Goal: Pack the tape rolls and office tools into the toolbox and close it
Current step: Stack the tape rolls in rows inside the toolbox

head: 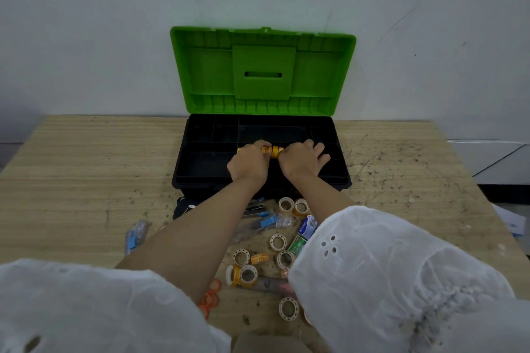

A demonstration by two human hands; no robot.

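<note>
My left hand (pixel 249 160) and right hand (pixel 301 159) cover most of the yellow tape rolls (pixel 274 151), so I cannot count them. My left forearm (pixel 200 226) hides half the orange scissors (pixel 210 296). My right sleeve (pixel 387 281) overlaps a green box (pixel 298 246), whose print is too small to read.

**Tally at the bench**

There was one toolbox (pixel 177 178), one left hand (pixel 248 163) and one right hand (pixel 301 159). Eight loose tape rolls (pixel 278 241) lay on the bench (pixel 86 166), plus two small cartons (pixel 308 226) and one pair of orange scissors (pixel 210 298). The yellow rolls (pixel 274 151) between the hands were too bunched to count.
</note>
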